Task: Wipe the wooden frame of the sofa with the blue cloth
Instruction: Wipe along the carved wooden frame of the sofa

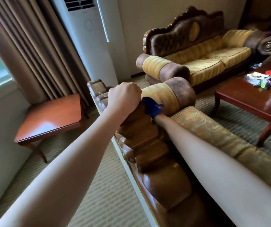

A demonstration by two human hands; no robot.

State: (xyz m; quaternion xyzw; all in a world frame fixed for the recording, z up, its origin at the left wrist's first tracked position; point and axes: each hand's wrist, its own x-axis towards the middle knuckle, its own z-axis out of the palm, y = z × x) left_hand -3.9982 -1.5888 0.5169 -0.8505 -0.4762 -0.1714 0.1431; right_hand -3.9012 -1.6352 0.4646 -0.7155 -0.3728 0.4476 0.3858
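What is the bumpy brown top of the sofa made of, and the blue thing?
The sofa frame looks like carved wood with a glossy varnish: it is brown and shows bright window glare. The blue cloth looks like soft fabric, since it bunches and a frayed bit sticks out. The exact kind is unclear.

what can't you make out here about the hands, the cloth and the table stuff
- Right hand: head view, hidden under the dark blue cloth; its grip is unclear.
- Left hand fingers: curled over the carved brown wooden sofa frame, out of sight behind it.
- Small items on the red-brown coffee table: too small and blurred.
- Cloth's full size: bunched.
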